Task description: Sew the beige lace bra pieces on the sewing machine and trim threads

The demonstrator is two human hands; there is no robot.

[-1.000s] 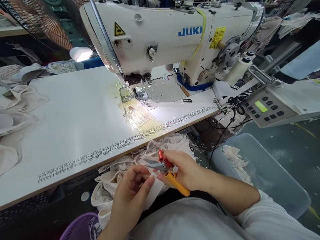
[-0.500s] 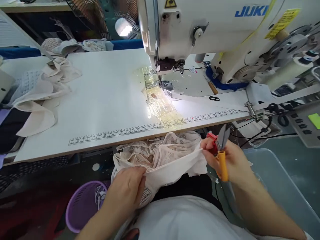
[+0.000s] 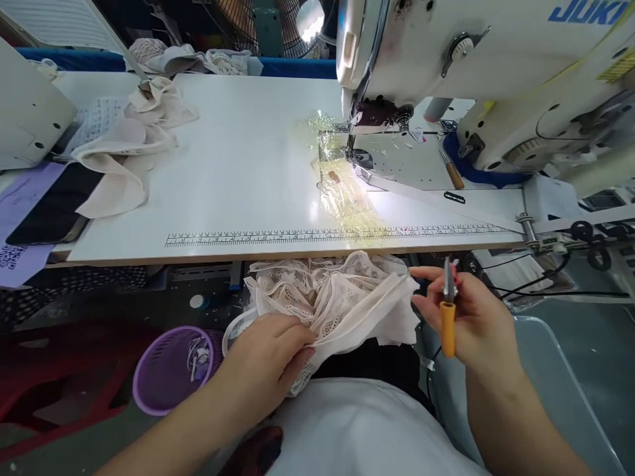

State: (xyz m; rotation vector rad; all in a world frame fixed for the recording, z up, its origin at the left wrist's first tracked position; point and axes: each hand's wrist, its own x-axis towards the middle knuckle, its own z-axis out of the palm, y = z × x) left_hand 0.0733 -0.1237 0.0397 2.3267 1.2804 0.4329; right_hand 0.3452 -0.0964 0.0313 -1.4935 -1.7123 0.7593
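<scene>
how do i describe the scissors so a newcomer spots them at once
Start at the white table with ruler marks along its front edge. Just off that edge, right of the pale lace fabric, the right hand holds the scissors. Their bright orange handle sets them apart from the fabric and from the brown-handled tool lying on the table.

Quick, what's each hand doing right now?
Left hand: closed, holding the lacy cloth.
Right hand: holding the scissors, thumb and pointing finger apart.

A white table (image 3: 238,165) bears fabric (image 3: 119,192) and sewing machine (image 3: 421,63).
</scene>
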